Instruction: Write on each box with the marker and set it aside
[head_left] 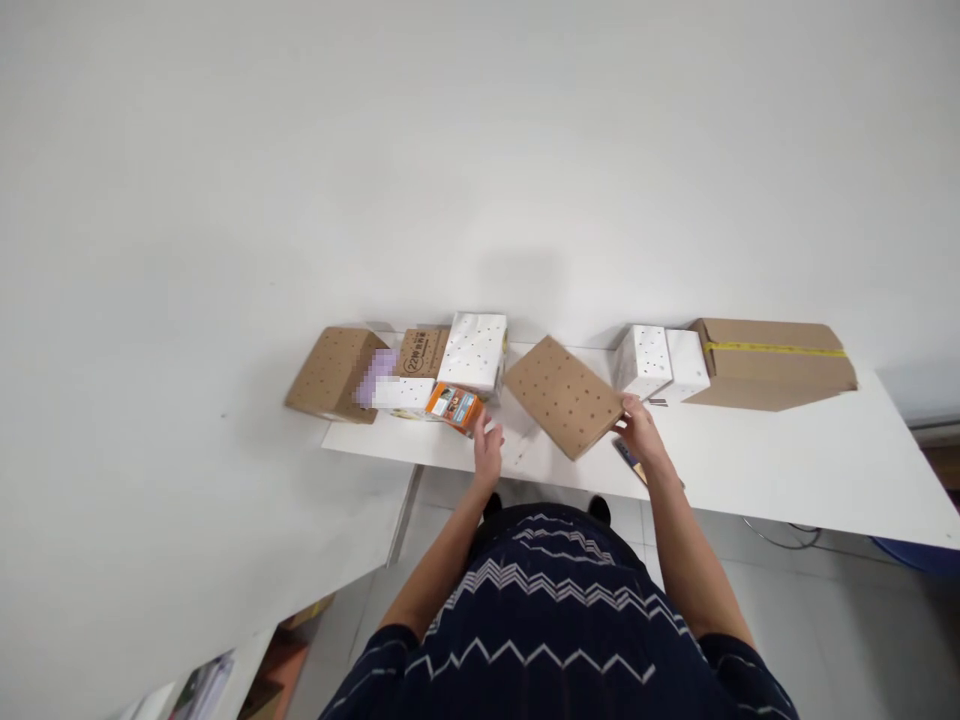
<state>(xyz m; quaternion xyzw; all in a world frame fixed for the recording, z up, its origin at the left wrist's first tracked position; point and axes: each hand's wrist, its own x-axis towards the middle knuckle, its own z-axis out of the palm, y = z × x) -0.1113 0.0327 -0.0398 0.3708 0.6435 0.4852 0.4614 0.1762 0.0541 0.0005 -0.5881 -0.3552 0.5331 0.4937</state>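
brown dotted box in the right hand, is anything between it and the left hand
Nothing visible does: white tabletop shows between the left hand and the brown dotted box, gripped at its corner by the right hand.

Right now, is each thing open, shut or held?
Held box: askew, gripped at one corner.
Right hand: closed on that corner.
Orange box: askew, no open flap seen.
Left hand: partly open, by the orange box; touching unclear.
Long box: no open flap seen, yellow strip along it.
White boxes: no open flaps seen.
Other brown boxes: same.
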